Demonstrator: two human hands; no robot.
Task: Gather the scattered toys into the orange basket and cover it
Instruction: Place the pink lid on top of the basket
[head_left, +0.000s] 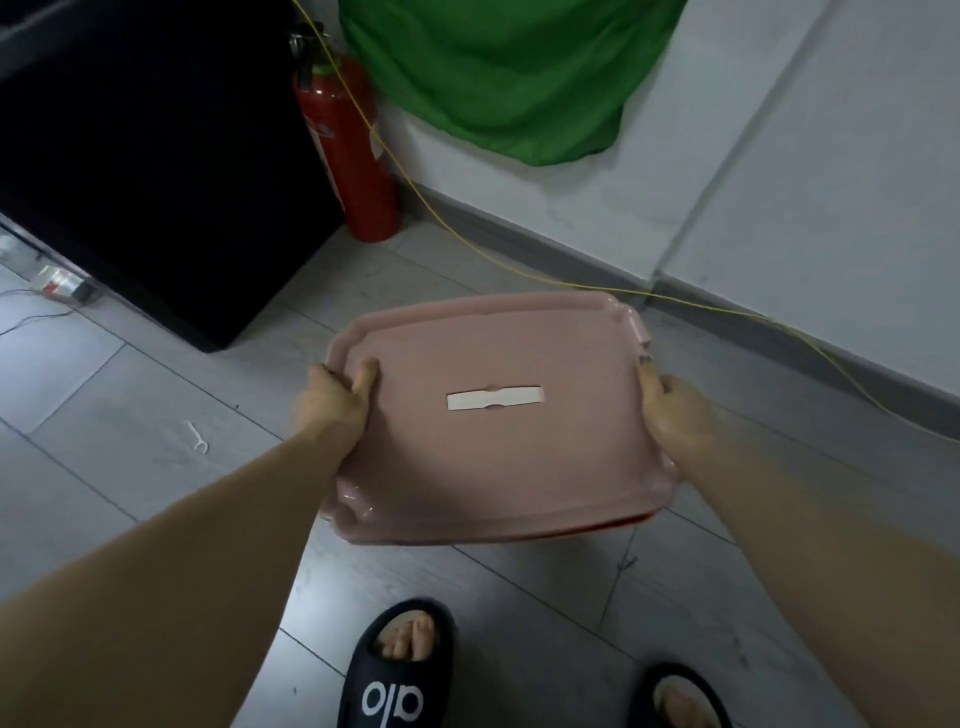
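Both-handed grip on a pink lid (498, 415), held flat above the grey plank floor (156, 415); left hand (335, 397) clamped on the lid's left edge, thumb curled over the top face, other fingers out of sight beneath the rim; right hand (670, 402) wrapped round the right edge, fingers likewise hidden below; lid rectangular with rounded corners and a raised border, a white strip (495, 400) stuck across a small notch at its centre; thin sliver of orange-red basket (631, 521) showing under the lid's near right edge, the rest of it covered, so toys inside not visible and seating of lid on basket hard to judge; bare forearms reaching in from the lower corners; two feet in dark slides (397, 670) on the floor below, white lettering on the left one; red fire extinguisher (348, 150) upright at the back, just beside a black cabinet (156, 156) on the left; green cloth (509, 73) hanging against the white wall (779, 156) behind; yellow cord (519, 270) running down past the extinguisher and along the skirting to the right; small white floss pick (197, 437) lying on the floor left of the left hand; clear plastic bits and a thin wire near the cabinet's left foot, too blurred to name.
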